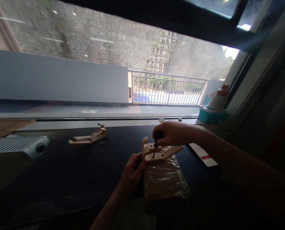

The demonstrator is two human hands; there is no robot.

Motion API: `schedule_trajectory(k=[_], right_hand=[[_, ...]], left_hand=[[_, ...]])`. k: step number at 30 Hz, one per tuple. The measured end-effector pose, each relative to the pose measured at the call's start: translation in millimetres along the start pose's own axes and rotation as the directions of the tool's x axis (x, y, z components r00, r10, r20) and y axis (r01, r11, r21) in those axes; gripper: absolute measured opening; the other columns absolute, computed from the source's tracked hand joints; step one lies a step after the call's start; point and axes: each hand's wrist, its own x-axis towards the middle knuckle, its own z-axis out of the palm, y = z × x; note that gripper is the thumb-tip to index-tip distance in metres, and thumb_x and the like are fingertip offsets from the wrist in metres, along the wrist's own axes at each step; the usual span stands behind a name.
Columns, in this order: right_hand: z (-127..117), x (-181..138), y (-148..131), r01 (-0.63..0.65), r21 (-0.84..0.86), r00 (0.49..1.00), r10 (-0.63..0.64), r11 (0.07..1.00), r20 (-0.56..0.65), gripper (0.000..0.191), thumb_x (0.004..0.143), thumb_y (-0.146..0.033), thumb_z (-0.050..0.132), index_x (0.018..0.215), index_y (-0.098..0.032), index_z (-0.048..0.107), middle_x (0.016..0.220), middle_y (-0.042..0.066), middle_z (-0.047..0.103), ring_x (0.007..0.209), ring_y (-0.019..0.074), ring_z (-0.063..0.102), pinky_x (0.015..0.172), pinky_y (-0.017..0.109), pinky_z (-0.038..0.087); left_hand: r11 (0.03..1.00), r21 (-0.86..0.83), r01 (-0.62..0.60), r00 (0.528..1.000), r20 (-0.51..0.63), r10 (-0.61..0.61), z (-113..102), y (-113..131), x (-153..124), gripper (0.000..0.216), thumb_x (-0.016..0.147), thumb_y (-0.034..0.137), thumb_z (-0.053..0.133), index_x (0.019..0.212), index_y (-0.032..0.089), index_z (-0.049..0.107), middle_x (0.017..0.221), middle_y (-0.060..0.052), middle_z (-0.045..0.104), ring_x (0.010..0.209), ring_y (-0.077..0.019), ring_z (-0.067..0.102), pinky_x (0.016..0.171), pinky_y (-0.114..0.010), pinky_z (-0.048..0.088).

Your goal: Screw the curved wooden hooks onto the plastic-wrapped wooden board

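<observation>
My right hand (168, 132) is closed around the dark handle of a screwdriver (154, 150), which points down. Its tip meets a hole in a pale wooden hook piece (160, 156) with a curled end. That piece lies across a board wrapped in clear plastic (163, 182). Behind it is a second curled wooden piece (144, 142), partly covered by my right hand. My left hand (132, 171) grips the curled end of the nearer hook between thumb and fingers, at the board's left edge.
Two more wooden hooks (89, 137) lie at the dark table's (84, 179) back left, with several screws (98, 144) beside them. A paper with a red mark (203, 155) lies right. On the sill stand a teal box (210, 115) and white pot (217, 101). A radiator (19, 143) is left.
</observation>
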Motion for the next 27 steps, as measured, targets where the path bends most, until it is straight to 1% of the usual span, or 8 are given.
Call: schedule_trajectory(k=[4, 9, 12, 15, 18, 20, 23, 27], right_hand=[[3.9, 1.3, 3.2, -0.004, 0.050, 1.000, 0.003, 0.999, 0.014, 0.019, 0.073, -0.032, 0.056, 0.084, -0.019, 0.065, 0.074, 0.000, 0.063, 0.061, 0.0097, 0.052, 0.051, 0.021, 0.034], [11.0, 2.7, 4.5, -0.102, 0.066, 0.995, 0.100, 0.993, 0.026, 0.026, 0.077, -0.039, 0.054, 0.085, -0.017, 0.064, 0.074, 0.003, 0.063, 0.059, 0.0103, 0.052, 0.051, 0.022, 0.033], [6.7, 2.0, 1.7, -0.066, 0.016, 0.998, 0.066, 0.998, 0.021, 0.026, 0.076, -0.040, 0.054, 0.087, -0.018, 0.065, 0.074, 0.002, 0.064, 0.059, 0.0109, 0.051, 0.051, 0.023, 0.033], [0.3, 1.1, -0.5, -0.006, -0.013, 1.000, 0.006, 1.000, 0.021, 0.025, 0.073, -0.034, 0.057, 0.092, -0.021, 0.065, 0.081, 0.002, 0.065, 0.063, 0.0111, 0.052, 0.053, 0.022, 0.034], [-1.8, 1.3, 0.2, 0.011, -0.009, 0.999, -0.010, 1.000, 0.034, 0.021, 0.073, -0.030, 0.057, 0.090, -0.020, 0.065, 0.080, 0.002, 0.065, 0.063, 0.0105, 0.053, 0.052, 0.021, 0.034], [0.6, 2.2, 1.8, 0.000, 0.021, 0.999, -0.001, 1.000, 0.050, 0.020, 0.075, -0.033, 0.055, 0.087, -0.019, 0.064, 0.076, 0.002, 0.065, 0.061, 0.0103, 0.053, 0.052, 0.021, 0.034], [7.4, 4.0, 3.4, -0.048, 0.072, 0.997, 0.044, 0.996, 0.062, 0.027, 0.080, -0.041, 0.051, 0.086, -0.017, 0.063, 0.069, 0.001, 0.065, 0.056, 0.0101, 0.052, 0.050, 0.021, 0.034], [13.0, 6.0, 0.8, -0.109, 0.002, 0.994, 0.109, 0.994, -0.008, 0.037, 0.080, -0.050, 0.048, 0.083, -0.017, 0.064, 0.069, 0.003, 0.064, 0.055, 0.0107, 0.051, 0.048, 0.023, 0.032]], left_hand=[[1.000, 0.005, 0.000, 1.000, 0.006, 0.000, -0.1, 1.4, -0.1, 0.037, 0.082, 0.040, 0.052, 0.110, 0.017, 0.058, 0.096, -0.004, 0.056, 0.086, -0.0160, 0.055, 0.074, -0.026, 0.046], [1.000, -0.002, 0.000, 1.000, -0.005, 0.000, 0.0, 5.8, -0.6, 0.035, 0.081, 0.040, 0.053, 0.107, 0.017, 0.060, 0.092, -0.003, 0.057, 0.082, -0.0158, 0.056, 0.070, -0.025, 0.046], [1.000, 0.000, 0.005, 1.000, -0.002, -0.005, 0.2, 6.8, -0.6, 0.034, 0.081, 0.040, 0.053, 0.106, 0.018, 0.060, 0.093, -0.003, 0.057, 0.082, -0.0162, 0.056, 0.070, -0.025, 0.046], [1.000, -0.001, -0.001, 1.000, -0.001, 0.001, 0.3, 5.8, -1.0, 0.034, 0.082, 0.040, 0.052, 0.106, 0.017, 0.059, 0.094, -0.003, 0.057, 0.083, -0.0161, 0.055, 0.072, -0.025, 0.046], [1.000, 0.010, 0.001, 1.000, 0.007, -0.001, 0.3, 3.8, -1.5, 0.035, 0.082, 0.040, 0.051, 0.107, 0.016, 0.058, 0.093, -0.004, 0.056, 0.082, -0.0156, 0.054, 0.071, -0.025, 0.046], [1.000, 0.015, 0.003, 1.000, 0.013, -0.004, 0.1, 2.4, -1.5, 0.035, 0.083, 0.040, 0.051, 0.107, 0.016, 0.057, 0.094, -0.004, 0.056, 0.082, -0.0154, 0.054, 0.072, -0.025, 0.046], [1.000, 0.019, 0.004, 1.000, 0.013, -0.004, 0.1, 1.0, -1.3, 0.035, 0.083, 0.040, 0.051, 0.108, 0.017, 0.057, 0.095, -0.004, 0.056, 0.085, -0.0158, 0.054, 0.075, -0.026, 0.045], [0.999, -0.019, 0.047, 0.999, -0.002, -0.047, 0.9, 0.7, -1.8, 0.040, 0.080, 0.041, 0.055, 0.115, 0.019, 0.054, 0.092, -0.003, 0.057, 0.081, -0.0149, 0.054, 0.073, -0.026, 0.046]])
